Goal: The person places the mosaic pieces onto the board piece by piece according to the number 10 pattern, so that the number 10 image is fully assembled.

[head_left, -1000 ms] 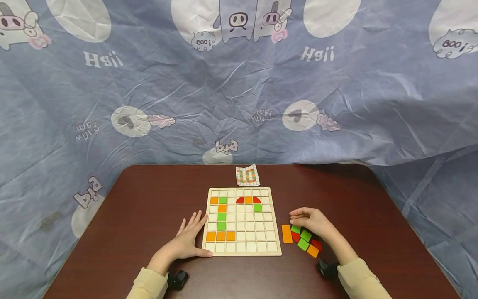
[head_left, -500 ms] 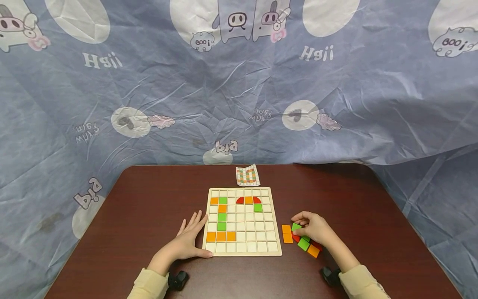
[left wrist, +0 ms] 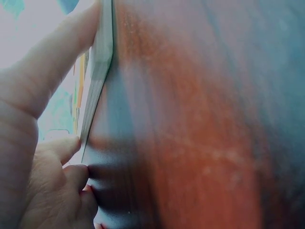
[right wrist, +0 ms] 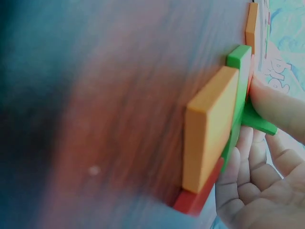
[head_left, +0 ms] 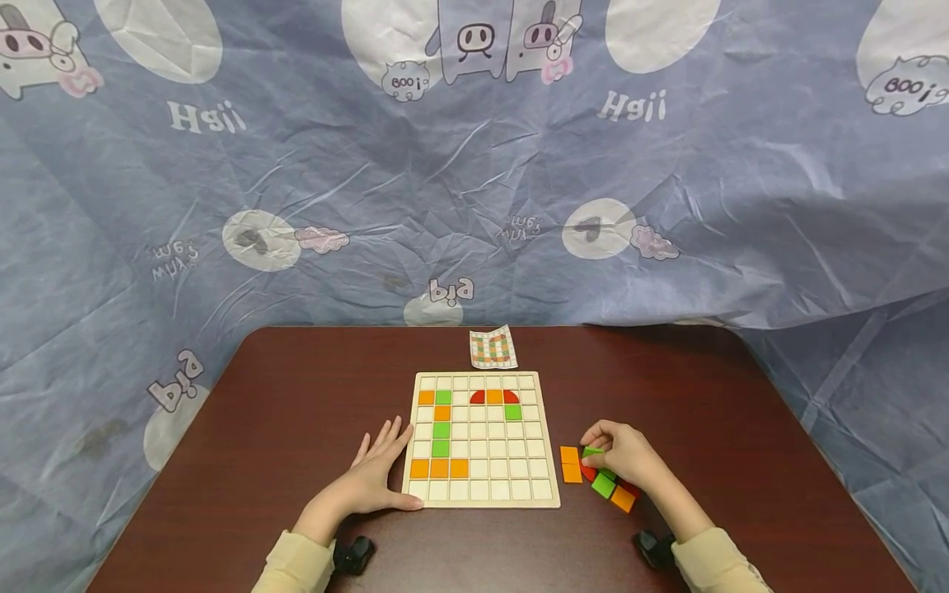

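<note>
A pale wooden grid board [head_left: 498,449] lies on the table with several orange, green and red tiles set in its cells. My left hand [head_left: 363,484] rests at the board's left side, fingers spread against the edge and thumb at the near corner. To the right of the board, my right hand [head_left: 627,455] pinches a green square tile [right wrist: 257,120] between thumb and fingers. That tile is tilted up off the others in the right wrist view. Beneath and beside the hand lie an orange tile [right wrist: 209,129], another green tile [head_left: 603,486] and red pieces [right wrist: 198,195], partly hidden.
Two orange tiles [head_left: 570,464] lie between the board and the right hand. A small pattern card [head_left: 493,347] with a coloured grid sits behind the board, its corner curled. A patterned blue cloth [head_left: 445,181] hangs beyond the dark table's [head_left: 326,371] far edge.
My right hand has come down from above the loose tiles and gripped the green one, which has tilted up. My left hand and the board have stayed put.
</note>
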`<state>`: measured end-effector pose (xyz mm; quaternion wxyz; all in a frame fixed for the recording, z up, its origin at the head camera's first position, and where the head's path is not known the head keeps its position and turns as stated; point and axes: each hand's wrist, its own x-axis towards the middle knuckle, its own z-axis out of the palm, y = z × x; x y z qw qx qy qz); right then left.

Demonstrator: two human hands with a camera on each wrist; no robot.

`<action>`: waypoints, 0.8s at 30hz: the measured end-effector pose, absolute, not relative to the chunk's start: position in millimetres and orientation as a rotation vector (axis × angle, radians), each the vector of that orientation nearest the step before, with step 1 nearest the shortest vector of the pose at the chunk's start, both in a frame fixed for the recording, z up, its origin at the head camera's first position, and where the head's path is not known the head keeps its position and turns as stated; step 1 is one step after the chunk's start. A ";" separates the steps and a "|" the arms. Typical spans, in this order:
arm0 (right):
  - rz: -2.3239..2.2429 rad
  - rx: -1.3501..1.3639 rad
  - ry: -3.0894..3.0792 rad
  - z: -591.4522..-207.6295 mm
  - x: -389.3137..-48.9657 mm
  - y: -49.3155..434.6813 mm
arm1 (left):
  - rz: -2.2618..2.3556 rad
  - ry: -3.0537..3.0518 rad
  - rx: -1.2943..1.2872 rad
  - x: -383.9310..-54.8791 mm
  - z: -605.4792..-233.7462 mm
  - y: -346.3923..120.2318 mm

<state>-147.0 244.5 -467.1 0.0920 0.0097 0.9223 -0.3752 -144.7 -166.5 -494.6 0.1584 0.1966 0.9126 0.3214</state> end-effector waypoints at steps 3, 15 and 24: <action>-1.178 0.023 2.713 -466.0 -147.7 246.5 | 0.912 2.607 0.559 -145.1 -495.3 -166.5; -1.539 0.133 2.562 -460.3 -160.0 239.4 | 0.924 2.593 0.569 -145.8 -493.4 -166.9; -1.636 0.150 2.511 -460.3 -173.0 209.4 | 0.912 2.615 0.572 -144.9 -493.4 -166.6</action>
